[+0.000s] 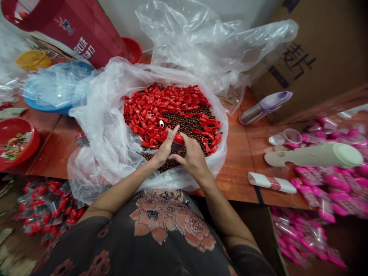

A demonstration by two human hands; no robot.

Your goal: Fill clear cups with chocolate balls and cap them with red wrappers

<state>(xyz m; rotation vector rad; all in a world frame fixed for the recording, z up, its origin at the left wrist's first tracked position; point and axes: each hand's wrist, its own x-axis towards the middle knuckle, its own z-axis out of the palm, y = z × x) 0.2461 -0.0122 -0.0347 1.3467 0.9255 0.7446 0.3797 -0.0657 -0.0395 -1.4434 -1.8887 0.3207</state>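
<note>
My left hand (166, 148) and my right hand (194, 155) meet over an opened plastic bag (100, 115). Between them is a small clear container with a red top (178, 138), its lower part partly hidden by my fingers. Both hands are closed around it from either side. Beneath my hands lie many small brown balls (184, 123). A heap of small red plastic pieces (149, 103) covers the back and left of the balls, with a few more at the right. One white piece (161, 123) stands out among them.
At left are a blue basin (61, 109) of clear plastic and a red bowl (36, 143). Red-topped packs (54, 207) lie below. To the right stand a tumbler (264, 107), a pale cylinder (310, 154), pink-topped packs (339, 184) and a cardboard box (324, 76).
</note>
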